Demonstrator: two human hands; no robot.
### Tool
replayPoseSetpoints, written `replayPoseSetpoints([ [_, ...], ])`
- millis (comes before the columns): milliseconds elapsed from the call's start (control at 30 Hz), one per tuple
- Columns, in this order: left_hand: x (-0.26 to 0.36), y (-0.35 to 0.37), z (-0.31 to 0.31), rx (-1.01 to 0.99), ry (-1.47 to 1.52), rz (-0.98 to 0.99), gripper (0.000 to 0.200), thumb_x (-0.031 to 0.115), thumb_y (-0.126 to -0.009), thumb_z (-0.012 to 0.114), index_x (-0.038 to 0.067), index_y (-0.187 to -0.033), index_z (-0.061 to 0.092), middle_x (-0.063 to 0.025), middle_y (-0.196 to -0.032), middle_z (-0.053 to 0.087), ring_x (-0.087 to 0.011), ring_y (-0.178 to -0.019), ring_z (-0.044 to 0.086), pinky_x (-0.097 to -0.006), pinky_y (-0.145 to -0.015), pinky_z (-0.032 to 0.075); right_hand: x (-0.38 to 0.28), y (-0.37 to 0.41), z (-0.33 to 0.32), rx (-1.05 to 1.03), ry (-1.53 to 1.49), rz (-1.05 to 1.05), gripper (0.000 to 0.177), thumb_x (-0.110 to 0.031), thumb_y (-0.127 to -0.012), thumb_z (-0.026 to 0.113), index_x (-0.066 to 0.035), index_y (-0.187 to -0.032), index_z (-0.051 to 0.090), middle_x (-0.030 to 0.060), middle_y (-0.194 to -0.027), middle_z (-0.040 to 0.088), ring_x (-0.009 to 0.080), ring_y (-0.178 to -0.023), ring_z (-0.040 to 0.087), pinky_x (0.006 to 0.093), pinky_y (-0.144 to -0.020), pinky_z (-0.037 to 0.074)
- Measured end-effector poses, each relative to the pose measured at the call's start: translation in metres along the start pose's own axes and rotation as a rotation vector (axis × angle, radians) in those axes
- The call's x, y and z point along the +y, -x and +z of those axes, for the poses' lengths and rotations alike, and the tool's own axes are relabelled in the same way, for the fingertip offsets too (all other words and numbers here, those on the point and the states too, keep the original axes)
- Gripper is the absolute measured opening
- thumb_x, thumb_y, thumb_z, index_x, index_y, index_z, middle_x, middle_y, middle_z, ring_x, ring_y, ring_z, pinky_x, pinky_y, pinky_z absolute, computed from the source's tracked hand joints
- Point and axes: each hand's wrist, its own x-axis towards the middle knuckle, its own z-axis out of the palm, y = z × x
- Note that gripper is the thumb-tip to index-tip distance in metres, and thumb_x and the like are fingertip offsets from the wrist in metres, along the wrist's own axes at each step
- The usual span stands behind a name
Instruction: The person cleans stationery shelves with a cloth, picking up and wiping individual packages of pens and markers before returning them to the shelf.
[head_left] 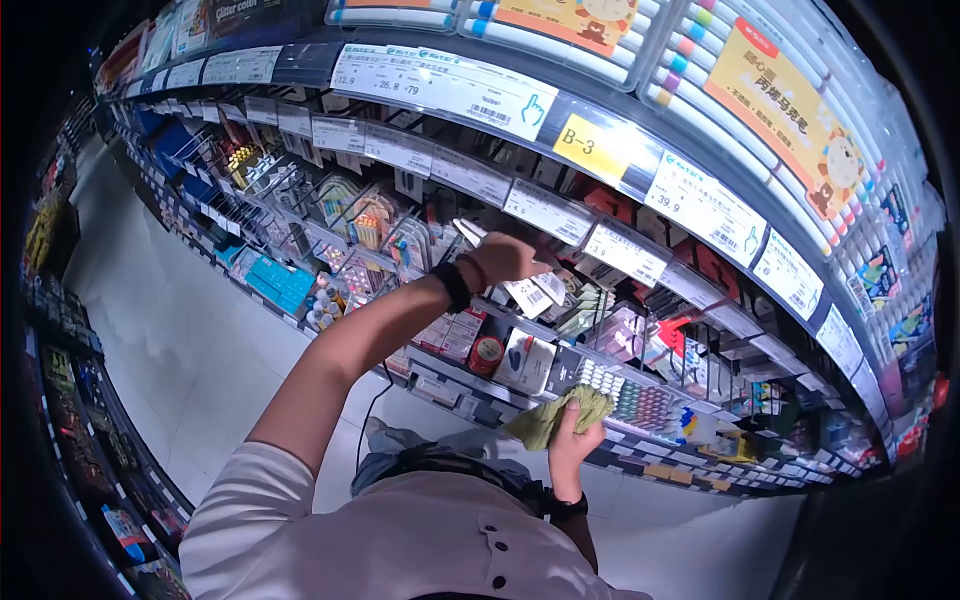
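Note:
My left hand point(505, 258) reaches into the middle shelf with its fingers bent closed around white flat packs point(533, 297). White edges show on both sides of that hand; what is printed on the packs is too small to read. Lower down, near the shelf front, my right hand point(575, 440) grips a crumpled green cloth point(548, 422), thumb on top. Beside the left hand are hanging clear packs with coloured contents point(375, 228). Below it stand a white box point(524, 362) and red-and-white boxes point(455, 335).
Price labels point(440, 88) and a yellow B-3 tag point(592, 142) line the shelf edges above my hands. Marker sets point(760, 110) fill the top shelf. Metal hooks with hanging packs stick out to the right. A pale floor aisle point(150, 290) runs left, with another shelf point(75, 420) across it.

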Motion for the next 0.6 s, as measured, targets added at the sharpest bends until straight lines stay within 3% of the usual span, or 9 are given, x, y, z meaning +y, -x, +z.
replayPoseSetpoints([
  [67, -0.001, -0.015, -0.001, -0.443, -0.069, -0.140, 0.056, 0.057, -0.077, 0.050, 0.003, -0.071, 0.065, -0.0156, -0.071, 0.062, -0.0298, -0.074, 0.061, -0.0376, -0.071, 0.046, 0.009, 0.002, -0.019, 0.052, 0.027, -0.006, 0.017, -0.010, -0.084, 0.053, 0.005, -0.080, 0.058, 0.0086, -0.070, 0.060, 0.0117, -0.062, 0.053, 0.0272, -0.059, 0.042],
  [100, 0.000, -0.021, 0.000, -0.590, -0.055, -0.220, 0.057, 0.058, -0.077, 0.050, 0.005, -0.091, 0.065, -0.0142, -0.089, 0.063, -0.0261, -0.089, 0.059, -0.0350, -0.079, 0.043, 0.010, 0.003, -0.028, 0.081, 0.003, 0.034, 0.017, -0.011, -0.085, 0.053, 0.005, -0.080, 0.057, 0.0066, -0.069, 0.059, 0.0102, -0.063, 0.051, 0.0262, -0.059, 0.042],
  [133, -0.002, -0.016, 0.007, -0.406, -0.066, -0.108, 0.059, 0.056, -0.077, 0.050, 0.009, -0.113, 0.056, -0.0123, -0.108, 0.058, -0.0238, -0.100, 0.054, -0.0327, -0.085, 0.041, 0.014, 0.004, -0.036, 0.118, -0.001, 0.071, 0.018, -0.012, -0.085, 0.054, 0.005, -0.080, 0.057, 0.0057, -0.070, 0.058, 0.0097, -0.063, 0.050, 0.0261, -0.059, 0.041],
  [167, -0.029, -0.025, 0.041, -0.412, -0.114, -0.056, 0.059, 0.054, -0.078, 0.051, 0.010, -0.117, 0.052, -0.0120, -0.112, 0.056, -0.0239, -0.103, 0.053, -0.0318, -0.086, 0.040, 0.019, 0.006, -0.045, 0.152, -0.005, 0.111, 0.019, -0.012, -0.085, 0.054, 0.005, -0.081, 0.057, 0.0048, -0.070, 0.058, 0.0093, -0.064, 0.050, 0.0260, -0.059, 0.041],
  [233, -0.030, -0.027, 0.045, -0.354, -0.100, -0.009, 0.057, 0.054, -0.077, 0.050, 0.012, -0.117, 0.052, -0.0123, -0.113, 0.055, -0.0241, -0.105, 0.052, -0.0307, -0.086, 0.040, 0.027, 0.007, -0.058, 0.212, -0.035, 0.172, 0.021, -0.014, -0.087, 0.053, 0.006, -0.083, 0.056, 0.0029, -0.072, 0.057, 0.0084, -0.065, 0.047, 0.0257, -0.060, 0.041],
  [300, -0.026, -0.022, 0.038, -0.225, 0.027, -0.022, 0.057, 0.058, -0.075, 0.047, 0.013, -0.106, 0.062, -0.0134, -0.109, 0.058, -0.0244, -0.105, 0.053, -0.0304, -0.084, 0.042, 0.034, 0.007, -0.069, 0.252, -0.045, 0.192, 0.021, -0.014, -0.088, 0.051, 0.006, -0.086, 0.055, 0.0044, -0.076, 0.057, 0.0090, -0.068, 0.046, 0.0257, -0.062, 0.041],
  [433, -0.027, -0.033, 0.034, -0.559, -0.199, 0.006, 0.042, 0.032, -0.079, 0.053, 0.014, -0.118, 0.050, -0.0144, -0.106, 0.057, -0.0295, -0.095, 0.057, -0.0357, -0.078, 0.047, 0.039, -0.002, -0.080, 0.308, -0.047, 0.184, 0.022, -0.015, -0.089, 0.050, 0.007, -0.087, 0.054, 0.0053, -0.079, 0.056, 0.0093, -0.071, 0.046, 0.0259, -0.063, 0.040],
  [533, -0.006, -0.021, 0.011, -0.271, -0.148, 0.267, 0.034, 0.024, -0.078, 0.052, 0.012, -0.109, 0.055, -0.0138, -0.103, 0.059, -0.0293, -0.089, 0.059, -0.0366, -0.073, 0.049, 0.039, -0.005, -0.083, 0.295, -0.013, 0.150, 0.022, -0.014, -0.088, 0.050, 0.007, -0.086, 0.055, 0.0046, -0.077, 0.056, 0.0092, -0.069, 0.046, 0.0259, -0.062, 0.040],
  [600, 0.009, -0.021, -0.004, -0.429, -0.353, 0.222, 0.028, 0.020, -0.081, 0.046, 0.011, -0.105, 0.057, -0.0135, -0.102, 0.060, -0.0277, -0.091, 0.059, -0.0365, -0.073, 0.050, 0.040, -0.003, -0.084, 0.262, -0.024, 0.166, 0.022, -0.014, -0.088, 0.051, 0.007, -0.086, 0.055, 0.0042, -0.075, 0.057, 0.0092, -0.067, 0.047, 0.0258, -0.061, 0.040],
])
